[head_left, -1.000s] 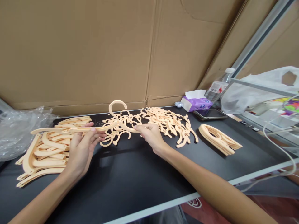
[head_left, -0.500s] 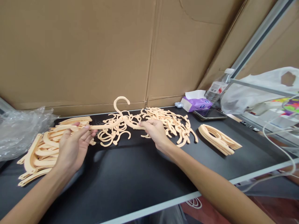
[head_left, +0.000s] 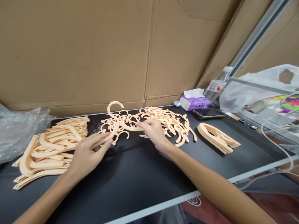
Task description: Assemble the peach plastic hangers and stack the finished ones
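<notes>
Pale wood-toned hanger [head_left: 120,123] held by both hands over the middle of the black surface [head_left: 130,177], seemingly raised off it, a faint shadow below. Hook [head_left: 109,110] stands up from the joint and leans a little left, its curl going over the top so that the free tip points right. Long axis runs roughly left to right across the view but is bent at the joint: right arm [head_left: 130,128] dips slightly, then lies almost level toward the right; left arm [head_left: 114,133] slants down and left, toward the wearer. Left hand [head_left: 90,152]: grip clamped on the outer part of the left arm, thumb on the near side, fingers wrapped beyond; the arm's end is hidden. Right hand [head_left: 153,132]: thumb and forefinger pinched together on the outer end of the right arm. Just behind the hanger, a small cluster of loose hook pieces [head_left: 120,137]; a larger heap of similar pieces [head_left: 169,121] lies behind and beside the right hand. Left of the left hand, a pile of curved bars [head_left: 48,144], most with their length running across the view. Farther right, well apart from the hands, a stack of nested curved pieces [head_left: 220,143], narrow ends pointing right and slightly nearward. Cardboard [head_left: 77,56] rises behind everything.
</notes>
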Demonstrator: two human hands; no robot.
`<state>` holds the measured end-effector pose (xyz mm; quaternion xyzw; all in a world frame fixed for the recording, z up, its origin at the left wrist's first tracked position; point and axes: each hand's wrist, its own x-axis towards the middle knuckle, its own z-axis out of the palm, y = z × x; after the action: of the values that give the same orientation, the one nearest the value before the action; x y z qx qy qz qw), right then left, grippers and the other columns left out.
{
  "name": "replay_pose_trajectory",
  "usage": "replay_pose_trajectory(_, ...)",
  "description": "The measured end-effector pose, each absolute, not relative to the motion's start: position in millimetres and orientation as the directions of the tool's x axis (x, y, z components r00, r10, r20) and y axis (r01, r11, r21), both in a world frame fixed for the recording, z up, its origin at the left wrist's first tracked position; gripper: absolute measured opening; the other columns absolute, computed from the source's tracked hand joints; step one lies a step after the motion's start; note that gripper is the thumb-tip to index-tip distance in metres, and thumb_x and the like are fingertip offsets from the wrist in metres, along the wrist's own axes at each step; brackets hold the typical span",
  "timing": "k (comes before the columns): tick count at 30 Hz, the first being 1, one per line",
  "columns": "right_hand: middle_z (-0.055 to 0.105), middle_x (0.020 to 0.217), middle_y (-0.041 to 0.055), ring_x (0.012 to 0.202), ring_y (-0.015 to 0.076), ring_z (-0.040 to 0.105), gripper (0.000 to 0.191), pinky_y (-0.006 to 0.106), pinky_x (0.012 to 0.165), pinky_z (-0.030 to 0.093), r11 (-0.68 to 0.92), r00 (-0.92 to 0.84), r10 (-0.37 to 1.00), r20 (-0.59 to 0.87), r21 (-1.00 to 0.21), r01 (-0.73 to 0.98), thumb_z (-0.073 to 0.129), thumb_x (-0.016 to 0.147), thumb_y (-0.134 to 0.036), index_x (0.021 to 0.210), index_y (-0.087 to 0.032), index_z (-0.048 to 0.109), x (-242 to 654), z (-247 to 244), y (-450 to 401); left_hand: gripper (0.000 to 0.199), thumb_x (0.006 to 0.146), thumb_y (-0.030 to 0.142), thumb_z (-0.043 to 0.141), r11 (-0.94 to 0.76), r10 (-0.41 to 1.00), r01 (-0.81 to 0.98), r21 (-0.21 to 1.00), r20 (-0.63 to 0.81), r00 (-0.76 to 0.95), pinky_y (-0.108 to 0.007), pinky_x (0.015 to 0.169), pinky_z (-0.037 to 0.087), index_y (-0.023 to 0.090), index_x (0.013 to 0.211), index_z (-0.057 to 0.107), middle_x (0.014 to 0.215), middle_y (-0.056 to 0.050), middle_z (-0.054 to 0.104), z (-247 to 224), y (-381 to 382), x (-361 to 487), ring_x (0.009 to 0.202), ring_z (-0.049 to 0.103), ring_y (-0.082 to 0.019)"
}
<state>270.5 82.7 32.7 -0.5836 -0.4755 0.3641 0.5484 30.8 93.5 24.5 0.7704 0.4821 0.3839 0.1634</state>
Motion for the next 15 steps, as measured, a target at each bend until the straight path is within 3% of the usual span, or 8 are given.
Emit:
replay_pose_trajectory(3, 0.029, 0.049, -0.0055, 0.050, 0.0095, 0.028, 0.041, 0.027, 0.051, 0.023, 0.093, 0.252, 0.948, 0.196, -0.925, 0.370, 0.059, 0.076, -0.037, 0.048, -0.021, 0.033, 274, 37, 81, 0.030, 0.082, 0.047, 0.069, -0.567, 0.807, 0.639, 0.519, 0.503, 0.308, -0.030, 0.077, 0.052, 0.026, 0.102, 0.077, 0.096, -0.006, 0.077, 23, 95, 28, 0.085, 0.070, -0.025)
replay_pose_trajectory(6, 0.030, 0.048, -0.0047, 0.050, 0.0097, 0.027, 0.038, 0.028, 0.051, 0.021, 0.130, 0.116, 0.965, 0.237, -0.810, 0.571, 0.055, 0.075, -0.028, 0.047, -0.020, 0.033, 283, 45, 79, 0.029, 0.084, 0.046, 0.066, -0.625, 0.770, 0.637, 0.452, 0.495, 0.404, -0.030, 0.074, 0.052, 0.024, 0.097, 0.079, 0.092, -0.007, 0.077, 22, 94, 28, 0.081, 0.071, -0.024)
replay_pose_trajectory(12, 0.050, 0.043, -0.0022, 0.040, 0.0091, 0.040, 0.029, 0.026, 0.047, 0.029, 0.083, -0.232, 0.967, -0.107, -0.727, 0.681, 0.054, 0.071, -0.024, 0.043, -0.018, 0.052, 305, 63, 74, 0.024, 0.088, 0.037, 0.059, -0.729, 0.676, 0.551, 0.405, 0.301, 0.673, -0.026, 0.063, 0.047, 0.024, 0.091, 0.079, 0.080, -0.004, 0.074, 29, 88, 29, 0.068, 0.066, -0.018)
replay_pose_trajectory(15, 0.049, 0.042, -0.0033, 0.040, 0.0084, 0.037, 0.026, 0.025, 0.044, 0.026, 0.126, -0.327, 0.933, -0.150, -0.716, 0.687, 0.059, 0.067, -0.022, 0.041, -0.018, 0.056, 308, 63, 72, 0.024, 0.088, 0.034, 0.056, -0.776, 0.619, 0.531, 0.340, 0.250, 0.745, -0.026, 0.063, 0.045, 0.023, 0.086, 0.077, 0.073, -0.003, 0.069, 35, 85, 30, 0.066, 0.063, -0.017)
